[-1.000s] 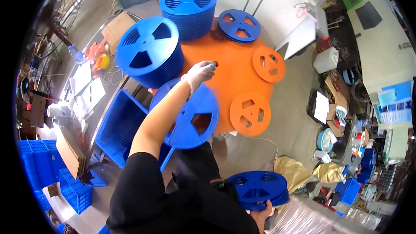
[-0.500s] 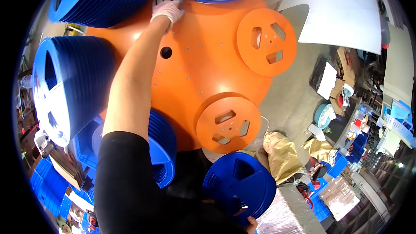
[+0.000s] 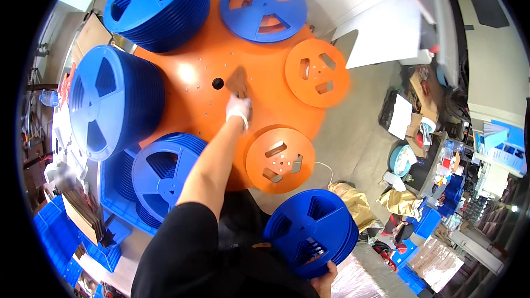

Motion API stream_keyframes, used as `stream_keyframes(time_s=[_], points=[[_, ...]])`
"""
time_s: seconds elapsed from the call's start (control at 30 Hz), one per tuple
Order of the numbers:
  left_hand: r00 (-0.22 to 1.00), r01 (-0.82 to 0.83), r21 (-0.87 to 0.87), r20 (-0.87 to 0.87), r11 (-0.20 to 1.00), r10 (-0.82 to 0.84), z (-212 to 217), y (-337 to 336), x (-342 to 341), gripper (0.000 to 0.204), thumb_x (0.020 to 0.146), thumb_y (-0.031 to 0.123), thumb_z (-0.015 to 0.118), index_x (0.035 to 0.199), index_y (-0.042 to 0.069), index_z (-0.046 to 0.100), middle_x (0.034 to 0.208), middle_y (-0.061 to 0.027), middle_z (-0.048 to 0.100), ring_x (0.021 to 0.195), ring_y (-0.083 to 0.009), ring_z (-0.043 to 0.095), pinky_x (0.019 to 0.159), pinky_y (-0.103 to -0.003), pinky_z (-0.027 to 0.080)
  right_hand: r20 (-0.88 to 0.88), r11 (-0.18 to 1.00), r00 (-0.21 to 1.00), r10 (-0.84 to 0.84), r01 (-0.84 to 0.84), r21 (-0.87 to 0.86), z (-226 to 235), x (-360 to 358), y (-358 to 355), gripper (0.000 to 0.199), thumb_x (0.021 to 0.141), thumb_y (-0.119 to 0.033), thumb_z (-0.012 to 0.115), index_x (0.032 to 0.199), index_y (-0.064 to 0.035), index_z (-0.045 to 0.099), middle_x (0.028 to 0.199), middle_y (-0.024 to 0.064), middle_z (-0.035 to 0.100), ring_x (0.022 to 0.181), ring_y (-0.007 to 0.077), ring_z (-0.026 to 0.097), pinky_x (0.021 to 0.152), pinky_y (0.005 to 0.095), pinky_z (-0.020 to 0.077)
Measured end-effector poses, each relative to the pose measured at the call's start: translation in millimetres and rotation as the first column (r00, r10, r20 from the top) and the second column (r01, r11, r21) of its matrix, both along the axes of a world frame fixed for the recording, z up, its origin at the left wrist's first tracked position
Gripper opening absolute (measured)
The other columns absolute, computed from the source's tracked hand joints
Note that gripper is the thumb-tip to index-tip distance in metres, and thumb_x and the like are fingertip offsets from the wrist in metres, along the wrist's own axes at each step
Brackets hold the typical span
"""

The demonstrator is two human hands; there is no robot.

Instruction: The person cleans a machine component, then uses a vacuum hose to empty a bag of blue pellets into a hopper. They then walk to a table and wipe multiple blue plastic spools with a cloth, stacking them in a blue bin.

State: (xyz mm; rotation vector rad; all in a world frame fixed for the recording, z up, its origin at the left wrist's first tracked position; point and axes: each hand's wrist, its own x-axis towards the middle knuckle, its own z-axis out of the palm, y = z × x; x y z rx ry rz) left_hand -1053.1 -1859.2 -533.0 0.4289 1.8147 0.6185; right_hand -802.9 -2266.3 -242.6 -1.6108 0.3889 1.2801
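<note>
My left hand (image 3: 239, 111), in a whitish glove, is over the big round orange table (image 3: 187, 110), to the right of its dark centre hole. Its fingers are blurred and foreshortened, and a brownish shadow-like patch lies just beyond them. At the lower right, my right hand (image 3: 324, 281) grips the rim of a short stack of blue plastic reels (image 3: 326, 226) held against my body. Two smaller orange discs with slots, one far right (image 3: 337, 69) and one near right (image 3: 259, 154), sit at the table's edge with no reels on them.
Tall blue reel stacks stand at the far left (image 3: 165, 22) and left (image 3: 135, 99), another nearer (image 3: 176, 160). A thinner blue reel layer (image 3: 265, 3) lies at the far edge. A blue crate (image 3: 115, 187) is at the left, brown paper bags (image 3: 350, 201) at the right.
My left hand has come back from the far edge toward the table's middle. The view has shifted, showing more of the far blue reels. My right hand still holds its reel stack.
</note>
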Motion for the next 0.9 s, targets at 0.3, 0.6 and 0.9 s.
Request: stream_keyframes(time_s=[0.3, 0.6, 0.9], points=[[0.934, 0.12, 0.414, 0.261, 0.902, -0.244, 134, -206, 41, 0.055, 0.077, 0.035, 0.077, 0.115, 0.0, 0.058, 0.105, -0.0106, 0.064, 0.096, -0.0164, 0.06, 0.084, -0.029, 0.048, 0.073, 0.904, 0.99, -0.117, 0.076, 0.421, 50, 18, -54, 0.041, 0.085, -0.054, 0.051, 0.087, -0.0124, 0.047, 0.064, -0.0004, 0.036, 0.056, 0.015, 0.033, 0.054, 0.0303, 0.0303], [0.752, -0.296, 0.614, 0.622, 0.731, -0.218, 292, -422, -11, 0.044, 0.085, 0.002, 0.059, 0.126, 0.002, 0.044, 0.124, -0.0159, 0.057, 0.105, -0.0254, 0.061, 0.087, -0.033, 0.051, -0.306, 0.323, 0.849, 0.43, 0.172, 0.931, 56, 51, -151, 0.036, 0.091, -0.046, 0.051, 0.083, -0.0122, 0.041, 0.057, -0.003, 0.033, 0.051, 0.0106, 0.031, 0.049, 0.0267, 0.0273], [0.597, 0.743, 0.664, -0.713, -0.082, -0.368, 386, -514, 16, 0.043, 0.068, 0.011, 0.066, 0.109, 0.0, 0.056, 0.127, -0.0244, 0.049, 0.121, -0.0428, 0.045, 0.103, -0.053, 0.033, -0.338, 0.356, 0.647, 0.683, 0.109, 0.928, 61, -30, -187, 0.042, 0.086, -0.054, 0.054, 0.086, -0.0133, 0.044, 0.059, -0.0022, 0.036, 0.052, 0.012, 0.032, 0.052, 0.0286, 0.0268]])
